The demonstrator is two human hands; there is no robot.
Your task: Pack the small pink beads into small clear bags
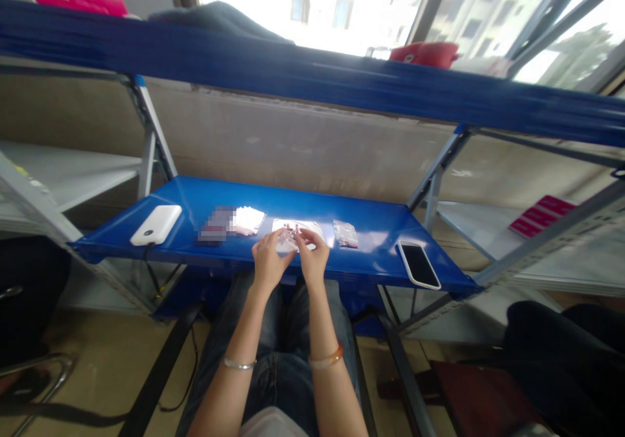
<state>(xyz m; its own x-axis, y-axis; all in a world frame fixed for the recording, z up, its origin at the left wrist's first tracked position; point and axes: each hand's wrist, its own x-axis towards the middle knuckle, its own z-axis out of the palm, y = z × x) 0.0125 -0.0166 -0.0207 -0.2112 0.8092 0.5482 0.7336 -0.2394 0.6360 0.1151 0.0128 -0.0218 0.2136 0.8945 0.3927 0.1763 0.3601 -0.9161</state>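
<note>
Both hands meet over a white sheet (pixel 312 227) at the front of the blue table (pixel 303 206). My left hand (pixel 268 258) is closed, its fingertips pinching what looks like a small clear plastic bag (pixel 287 240). My right hand (pixel 314 256) is closed too, thumb and fingers together beside the bag; the tiny thing in them is too small to name. A few small dark bits show between the fingertips. To the left lies a fanned stack of white packets (pixel 249 221), partly blurred out. Right of the hands is a clear bag with small contents (pixel 345 234).
A white power bank (pixel 156 224) with a black cable lies at the table's left end. A phone (pixel 420 264) rests at the right end. A blue shelf beam (pixel 303 66) crosses above the table. Chair armrests flank my legs; other people's legs (pixel 551 346) show at right.
</note>
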